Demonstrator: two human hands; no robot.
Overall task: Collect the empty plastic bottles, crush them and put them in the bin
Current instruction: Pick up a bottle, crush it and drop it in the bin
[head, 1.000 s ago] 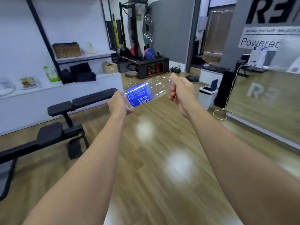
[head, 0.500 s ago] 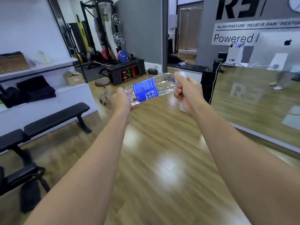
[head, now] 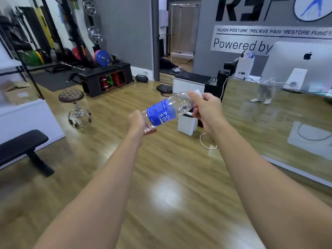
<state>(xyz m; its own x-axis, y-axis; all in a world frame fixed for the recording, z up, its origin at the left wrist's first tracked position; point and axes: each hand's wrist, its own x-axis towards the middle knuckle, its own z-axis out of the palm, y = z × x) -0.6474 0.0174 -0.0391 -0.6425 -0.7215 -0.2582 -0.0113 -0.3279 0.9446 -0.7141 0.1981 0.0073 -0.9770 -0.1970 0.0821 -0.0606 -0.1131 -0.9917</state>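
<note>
Fingers point(head: 195, 97) of my right hand point(head: 206, 110) wrap the bottle point(head: 167, 112) at 2 o'clock; left hand point(head: 137, 123) clamps its 8 o'clock end. Looks empty, light, thin-walled; I judge the middle should buckle easily.

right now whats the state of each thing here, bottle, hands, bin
bottle: empty, not yet crushed, tilted, held off the floor at both ends
left hand: closed on the bottle's lower end
right hand: closed on the bottle's upper end
bin: upright on the floor, partly hidden behind the bottle and right hand
</note>
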